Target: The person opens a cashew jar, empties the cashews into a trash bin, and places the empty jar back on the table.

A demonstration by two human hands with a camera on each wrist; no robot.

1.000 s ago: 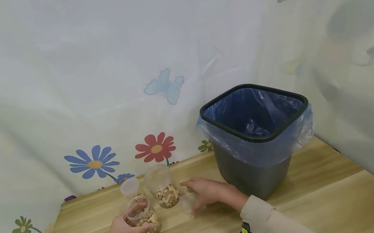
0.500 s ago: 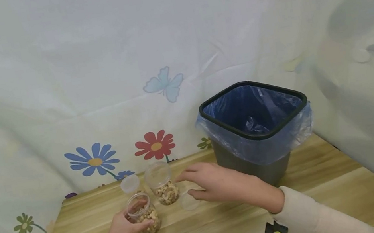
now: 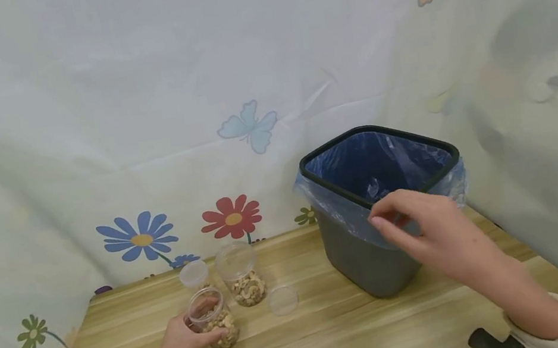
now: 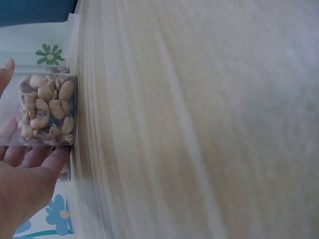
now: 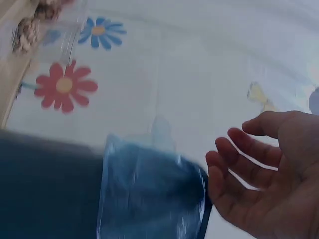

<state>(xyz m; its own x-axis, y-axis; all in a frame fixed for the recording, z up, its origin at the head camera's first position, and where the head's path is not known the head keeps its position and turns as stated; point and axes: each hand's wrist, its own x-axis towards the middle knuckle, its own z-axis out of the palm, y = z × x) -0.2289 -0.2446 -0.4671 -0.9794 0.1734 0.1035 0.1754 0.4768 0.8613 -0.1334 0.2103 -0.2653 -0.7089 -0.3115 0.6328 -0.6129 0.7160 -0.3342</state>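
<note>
My left hand (image 3: 187,339) grips a clear plastic jar (image 3: 225,333) with its lid off. Cashew nuts (image 4: 47,107) show through the jar's wall in the left wrist view. My right hand (image 3: 436,229) is raised at the front of the grey trash bin (image 3: 364,269), overlapping its rim in the head view. In the right wrist view its fingers (image 5: 239,157) are loosely bent and hold nothing. Behind the held jar stand a larger clear jar (image 3: 237,267) with nuts in its lower part and a smaller jar with a whitish lid (image 3: 194,274).
A round clear lid (image 3: 283,300) lies flat on the wood-grain table (image 3: 304,344), between the jars and the bin. A blue bag (image 3: 333,208) lines the bin and folds over its rim. A flower-printed sheet (image 3: 142,128) hangs behind the table.
My right hand has left the clear lid beside the jars and moved right and up to the bin. My left hand still holds its jar in the same place.
</note>
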